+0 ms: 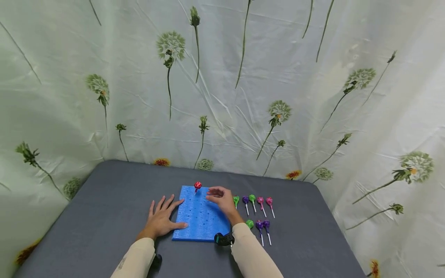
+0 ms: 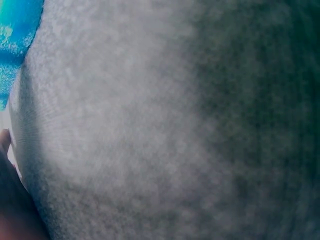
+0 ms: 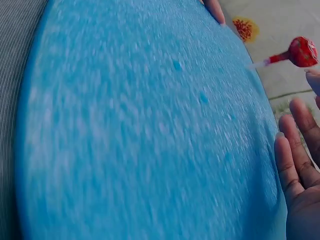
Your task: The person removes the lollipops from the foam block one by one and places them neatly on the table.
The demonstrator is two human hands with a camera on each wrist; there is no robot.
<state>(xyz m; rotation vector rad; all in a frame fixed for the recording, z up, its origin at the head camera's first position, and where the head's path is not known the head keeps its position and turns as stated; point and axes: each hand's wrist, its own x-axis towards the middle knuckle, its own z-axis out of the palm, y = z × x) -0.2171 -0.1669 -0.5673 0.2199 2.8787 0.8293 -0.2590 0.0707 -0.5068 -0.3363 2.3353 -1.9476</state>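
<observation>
A blue foam board (image 1: 199, 216) with rows of small holes lies on the dark table. One red-wrapped lollipop (image 1: 197, 185) stands upright by its stick near the board's far edge; its stick enters the blue surface in the right wrist view. My left hand (image 1: 160, 222) is spread at the board's left side, with thumb and forefinger over that edge. Over the far right part of the board, my right hand (image 1: 224, 201) hovers with loosely bent fingers. Its fingers (image 3: 286, 162) hold nothing in the right wrist view, and the lollipop stands apart from them.
Right of the board lie two rows of wrapped lollipops, including a purple one (image 1: 245, 200), a green one (image 1: 252, 198) and a pink one (image 1: 269, 201). My right forearm partly covers the nearer row. A dandelion-print curtain (image 1: 222, 96) hangs behind the grey table (image 1: 114, 208).
</observation>
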